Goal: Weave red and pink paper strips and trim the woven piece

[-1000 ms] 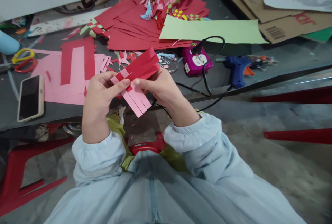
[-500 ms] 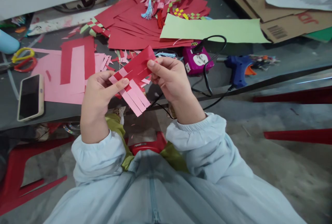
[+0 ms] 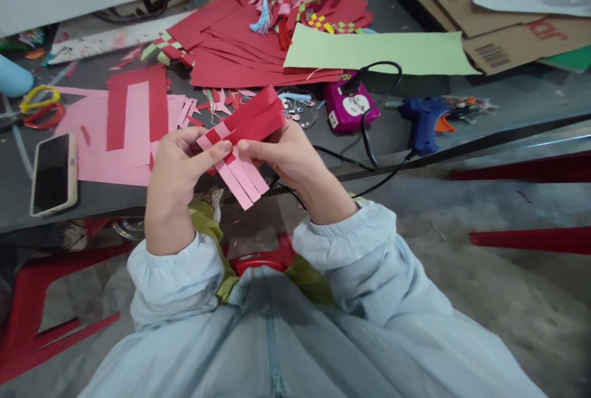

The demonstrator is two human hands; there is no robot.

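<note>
A piece of woven paper point(image 3: 258, 117) made of red and pink strips is held up above the table's front edge. Checkered squares show at its left part, with loose pink strips point(image 3: 242, 181) pointing down toward me. My left hand point(image 3: 178, 167) is closed on the checkered corner, thumb on top. My right hand point(image 3: 290, 155) grips the weave where the pink strips meet the red ones, its thumb close beside the left thumb. The right fingers are mostly hidden behind the red paper.
Red paper sheets point(image 3: 235, 47) and a light green sheet point(image 3: 378, 52) lie behind. A purple power socket point(image 3: 351, 109) and a blue glue gun point(image 3: 422, 121) are on the right. At left are pink paper point(image 3: 92, 161), scissors point(image 3: 41, 106) and a phone point(image 3: 54, 173).
My right hand has moved from the red strips' far end down and left, its thumb now beside my left thumb. My left hand keeps its hold.
</note>
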